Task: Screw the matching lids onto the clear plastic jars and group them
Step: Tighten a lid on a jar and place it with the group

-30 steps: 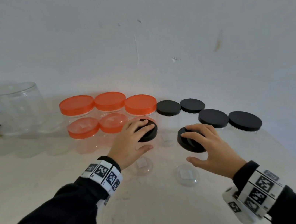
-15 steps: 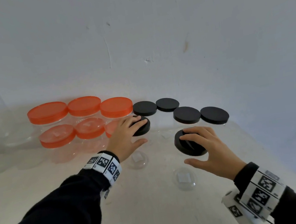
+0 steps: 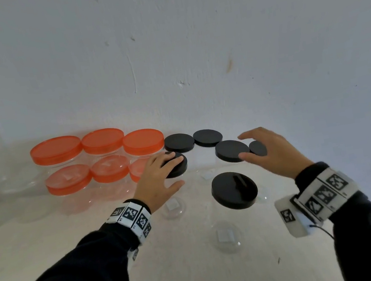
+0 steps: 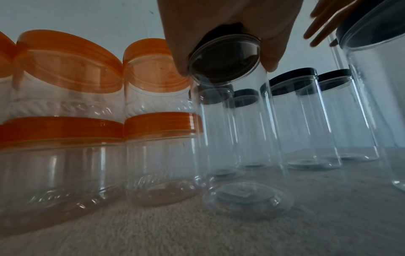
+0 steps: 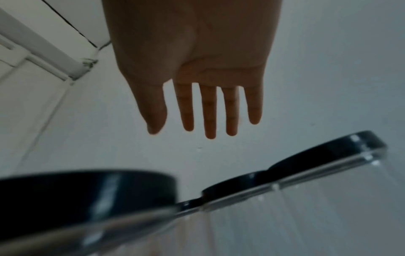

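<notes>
Black lid (image 3: 176, 167) gripped by left fingers (image 3: 159, 162); right fingers (image 5: 209, 110) spread, empty.

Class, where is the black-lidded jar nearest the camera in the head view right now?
The jar stands alone, front and centre, between the left hand and right hand, nearer the camera than the other black-lidded jars; neither hand touches it.

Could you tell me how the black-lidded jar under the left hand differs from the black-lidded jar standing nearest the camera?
The left hand grips the lid of the left jar; the nearest jar stands untouched, the right hand open beyond it. The left jar stands beside the orange-lidded jars; the nearest jar stands apart. Both are clear, tall and black-lidded.
</notes>
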Demonstrator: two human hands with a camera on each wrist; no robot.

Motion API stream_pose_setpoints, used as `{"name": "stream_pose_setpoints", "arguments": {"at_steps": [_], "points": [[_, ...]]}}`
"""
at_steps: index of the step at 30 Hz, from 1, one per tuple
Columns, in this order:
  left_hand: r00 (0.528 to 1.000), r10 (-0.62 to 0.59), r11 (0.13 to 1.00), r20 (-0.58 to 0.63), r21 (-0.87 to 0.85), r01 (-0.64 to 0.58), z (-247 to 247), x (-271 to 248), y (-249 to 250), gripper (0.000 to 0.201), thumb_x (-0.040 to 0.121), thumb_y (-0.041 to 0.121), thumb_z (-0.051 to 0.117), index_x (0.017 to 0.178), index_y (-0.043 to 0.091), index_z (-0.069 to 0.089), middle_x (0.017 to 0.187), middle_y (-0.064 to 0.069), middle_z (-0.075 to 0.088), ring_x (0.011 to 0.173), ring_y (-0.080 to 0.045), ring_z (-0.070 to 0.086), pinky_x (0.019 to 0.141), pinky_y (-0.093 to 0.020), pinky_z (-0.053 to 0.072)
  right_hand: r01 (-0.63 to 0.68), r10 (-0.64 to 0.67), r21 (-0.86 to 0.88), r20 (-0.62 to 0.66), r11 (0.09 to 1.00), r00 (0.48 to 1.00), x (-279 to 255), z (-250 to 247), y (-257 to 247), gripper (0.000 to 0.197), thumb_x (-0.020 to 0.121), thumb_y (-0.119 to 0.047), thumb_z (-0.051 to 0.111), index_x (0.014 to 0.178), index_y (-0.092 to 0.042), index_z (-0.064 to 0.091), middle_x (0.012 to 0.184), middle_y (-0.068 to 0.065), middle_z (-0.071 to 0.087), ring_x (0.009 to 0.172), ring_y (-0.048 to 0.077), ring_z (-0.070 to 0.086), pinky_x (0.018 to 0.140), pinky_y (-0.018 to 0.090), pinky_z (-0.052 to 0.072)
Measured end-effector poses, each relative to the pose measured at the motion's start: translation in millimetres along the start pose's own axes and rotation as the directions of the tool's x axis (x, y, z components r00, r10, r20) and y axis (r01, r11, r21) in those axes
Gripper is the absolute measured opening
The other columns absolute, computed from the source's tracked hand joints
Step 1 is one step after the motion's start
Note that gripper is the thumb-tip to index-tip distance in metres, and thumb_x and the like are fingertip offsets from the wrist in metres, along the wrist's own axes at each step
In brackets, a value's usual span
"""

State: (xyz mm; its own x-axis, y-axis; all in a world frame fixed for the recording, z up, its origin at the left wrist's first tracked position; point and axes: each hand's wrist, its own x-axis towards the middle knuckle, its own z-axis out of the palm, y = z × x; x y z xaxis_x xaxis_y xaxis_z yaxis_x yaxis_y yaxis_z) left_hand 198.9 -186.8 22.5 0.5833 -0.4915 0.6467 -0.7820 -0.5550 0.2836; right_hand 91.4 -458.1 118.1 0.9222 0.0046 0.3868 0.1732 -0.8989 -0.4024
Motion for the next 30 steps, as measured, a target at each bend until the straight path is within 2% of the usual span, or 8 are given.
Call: {"name": "stream_pose_setpoints", "arguments": {"at_steps": [3,6,11,17,21,25,28,30], "points": [[1.0,-0.018,1.0,0.016,-0.014,0.018,-2,-1,0,0.065,0.078,0.054,0.045,0.131,0.018,0.052,0.134,-0.003,0.049,0.125,-0.022,0.034,0.104,-0.032,0.022,-0.178,0.214,-0.197,0.183,0.964,0.96,17,-1,25,0.065,0.082,-0.045,0.065,0.138,-0.026,0.037,0.146,-0.001,0.032,0.132,0.025,0.029,0.106,0.042,0.031],[0.999,-0.036,0.999,0.024,-0.02,0.037,-3,-2,1,0.067,0.077,0.056,0.044,0.133,0.019,0.05,0.136,-0.002,0.047,0.127,-0.022,0.033,0.105,-0.031,0.021,-0.218,0.296,-0.274,0.289,0.937,0.91,22,8,43,0.074,0.081,-0.042,0.067,0.143,-0.027,0.029,0.15,0.005,0.024,0.136,0.032,0.02,0.11,0.046,0.025],[0.999,-0.037,0.999,0.031,-0.012,0.037,-3,-1,0,0.067,0.077,0.058,0.042,0.133,0.02,0.05,0.137,-0.001,0.046,0.127,-0.019,0.03,0.105,-0.03,0.019,-0.216,0.271,-0.299,0.157,0.929,0.95,20,15,49,0.059,0.083,-0.018,0.064,0.135,-0.032,0.039,0.138,0.001,0.037,0.124,0.029,0.026,0.098,0.041,0.037],[0.999,-0.038,0.999,0.027,-0.024,0.038,-3,-1,1,0.068,0.077,0.058,0.043,0.132,0.019,0.051,0.136,-0.002,0.046,0.126,-0.019,0.03,0.104,-0.029,0.018,-0.299,0.356,-0.369,0.097,0.88,0.929,12,3,63,0.056,0.081,-0.019,0.065,0.13,-0.031,0.042,0.134,0.001,0.038,0.12,0.029,0.028,0.088,0.041,0.042],[0.999,-0.035,0.999,0.029,-0.008,0.035,-3,0,0,0.067,0.077,0.058,0.043,0.132,0.02,0.051,0.135,-0.002,0.047,0.127,-0.021,0.032,0.104,-0.029,0.018,-0.339,0.391,-0.367,0.074,0.866,0.918,7,-3,71,0.056,0.081,-0.019,0.064,0.13,-0.032,0.042,0.134,0.001,0.038,0.119,0.029,0.028,0.09,0.043,0.043],[0.999,-0.03,1.0,0.029,-0.002,0.03,-1,0,0,0.066,0.078,0.057,0.043,0.131,0.019,0.052,0.134,-0.002,0.048,0.127,-0.023,0.033,0.104,-0.029,0.018,-0.33,0.399,-0.412,0.092,0.85,0.912,5,-4,69,0.058,0.084,-0.023,0.063,0.134,-0.034,0.038,0.139,0.0,0.036,0.123,0.029,0.029,0.096,0.045,0.036],[0.999,-0.037,0.999,0.028,-0.013,0.037,-1,1,1,0.066,0.077,0.056,0.044,0.131,0.02,0.051,0.134,-0.002,0.048,0.126,-0.024,0.034,0.104,-0.031,0.02,-0.327,0.421,-0.473,0.106,0.818,0.901,10,-5,62,0.06,0.084,-0.039,0.064,0.136,-0.031,0.036,0.145,0.001,0.03,0.13,0.031,0.025,0.106,0.053,0.022],[0.999,-0.04,0.999,0.023,-0.017,0.04,0,0,1,0.065,0.077,0.055,0.045,0.131,0.02,0.052,0.134,-0.003,0.049,0.126,-0.024,0.034,0.104,-0.032,0.021,-0.3,0.388,-0.481,0.091,0.824,0.917,15,-5,55,0.061,0.082,-0.046,0.064,0.136,-0.027,0.039,0.149,0.002,0.026,0.135,0.031,0.019,0.109,0.054,0.014]]}}
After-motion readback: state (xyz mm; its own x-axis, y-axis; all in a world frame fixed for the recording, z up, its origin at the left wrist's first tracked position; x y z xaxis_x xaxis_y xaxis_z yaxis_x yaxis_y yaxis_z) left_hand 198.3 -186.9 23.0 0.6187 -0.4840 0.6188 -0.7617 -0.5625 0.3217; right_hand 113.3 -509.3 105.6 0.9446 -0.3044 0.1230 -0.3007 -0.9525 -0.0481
